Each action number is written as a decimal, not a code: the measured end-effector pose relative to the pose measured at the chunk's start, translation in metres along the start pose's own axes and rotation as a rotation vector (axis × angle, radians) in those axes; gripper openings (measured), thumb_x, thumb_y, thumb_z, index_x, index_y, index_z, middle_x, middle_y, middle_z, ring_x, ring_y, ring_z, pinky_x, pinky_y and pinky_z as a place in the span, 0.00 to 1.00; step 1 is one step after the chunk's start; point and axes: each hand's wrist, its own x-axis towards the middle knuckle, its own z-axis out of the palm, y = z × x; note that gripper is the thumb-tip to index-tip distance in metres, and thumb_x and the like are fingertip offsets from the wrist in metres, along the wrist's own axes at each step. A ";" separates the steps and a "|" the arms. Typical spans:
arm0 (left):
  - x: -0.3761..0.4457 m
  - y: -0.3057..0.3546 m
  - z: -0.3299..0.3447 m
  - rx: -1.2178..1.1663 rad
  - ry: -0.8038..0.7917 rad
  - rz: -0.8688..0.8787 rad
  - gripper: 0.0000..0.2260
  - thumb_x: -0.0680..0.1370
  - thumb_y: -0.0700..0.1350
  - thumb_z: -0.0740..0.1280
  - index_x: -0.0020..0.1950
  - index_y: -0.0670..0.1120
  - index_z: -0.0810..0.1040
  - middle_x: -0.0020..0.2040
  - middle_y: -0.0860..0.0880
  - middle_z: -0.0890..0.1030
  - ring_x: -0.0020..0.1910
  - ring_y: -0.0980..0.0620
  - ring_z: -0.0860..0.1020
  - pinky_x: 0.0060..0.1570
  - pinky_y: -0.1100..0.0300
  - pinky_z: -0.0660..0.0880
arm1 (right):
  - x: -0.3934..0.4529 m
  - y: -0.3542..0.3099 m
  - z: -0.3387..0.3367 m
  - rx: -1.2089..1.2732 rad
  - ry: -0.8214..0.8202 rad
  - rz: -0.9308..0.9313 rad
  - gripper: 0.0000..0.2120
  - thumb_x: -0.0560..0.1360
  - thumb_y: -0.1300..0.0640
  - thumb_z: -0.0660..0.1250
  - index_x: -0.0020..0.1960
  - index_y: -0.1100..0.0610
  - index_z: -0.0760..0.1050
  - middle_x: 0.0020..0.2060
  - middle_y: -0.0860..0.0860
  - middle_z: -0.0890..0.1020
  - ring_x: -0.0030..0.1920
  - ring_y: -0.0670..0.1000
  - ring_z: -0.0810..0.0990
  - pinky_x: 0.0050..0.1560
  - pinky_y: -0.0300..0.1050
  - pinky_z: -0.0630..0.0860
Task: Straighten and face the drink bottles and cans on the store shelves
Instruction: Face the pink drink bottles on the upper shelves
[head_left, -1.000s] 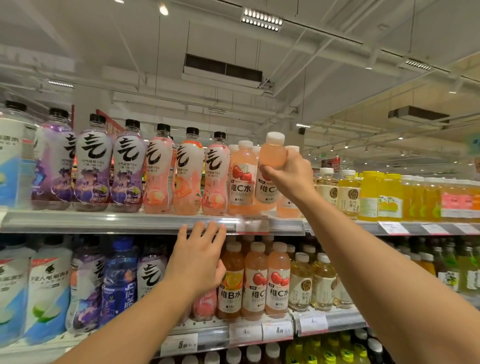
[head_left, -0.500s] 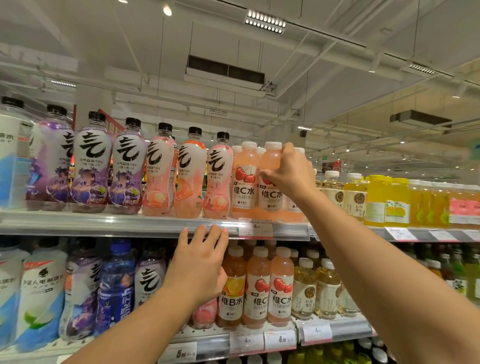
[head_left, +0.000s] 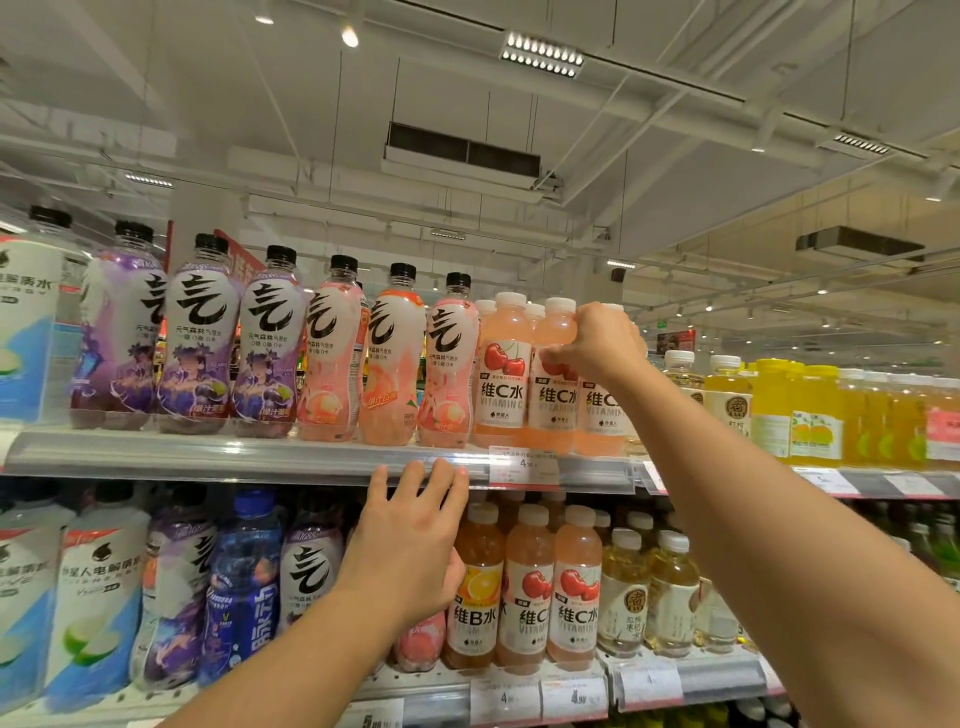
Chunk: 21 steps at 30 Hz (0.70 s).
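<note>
Pink vitamin bottle (head_left: 555, 374) in curled right-hand fingers (head_left: 558, 357); left-hand fingers (head_left: 413, 480) straight, spread against shelf edge (head_left: 218, 457).

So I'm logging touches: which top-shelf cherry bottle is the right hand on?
The middle cherry bottle: the right hand grips its neck; its two neighbours stand untouched.

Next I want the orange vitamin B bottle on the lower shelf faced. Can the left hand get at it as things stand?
Probably yes. The left hand is open right beside the orange bottle, which stands in the front row with nothing in front of it. The right hand is busy on the upper shelf.
</note>
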 end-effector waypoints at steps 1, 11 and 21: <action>0.000 0.000 0.000 0.002 0.001 -0.001 0.35 0.65 0.54 0.70 0.70 0.41 0.75 0.64 0.42 0.77 0.61 0.37 0.76 0.58 0.33 0.74 | 0.001 0.000 -0.001 -0.004 -0.007 0.003 0.22 0.68 0.40 0.80 0.46 0.56 0.78 0.41 0.52 0.83 0.44 0.56 0.83 0.44 0.53 0.82; 0.000 0.002 0.001 -0.001 -0.001 -0.008 0.35 0.66 0.54 0.70 0.71 0.42 0.75 0.65 0.41 0.77 0.62 0.37 0.76 0.60 0.34 0.74 | 0.007 0.009 -0.006 0.045 -0.058 -0.018 0.24 0.67 0.43 0.82 0.53 0.56 0.78 0.45 0.52 0.83 0.43 0.55 0.83 0.43 0.51 0.83; 0.000 0.005 -0.001 -0.010 -0.023 -0.050 0.34 0.68 0.55 0.67 0.73 0.43 0.72 0.68 0.43 0.75 0.64 0.38 0.74 0.62 0.35 0.73 | -0.002 0.013 0.004 0.081 -0.072 -0.075 0.13 0.75 0.49 0.74 0.52 0.57 0.79 0.40 0.54 0.85 0.41 0.56 0.86 0.46 0.57 0.85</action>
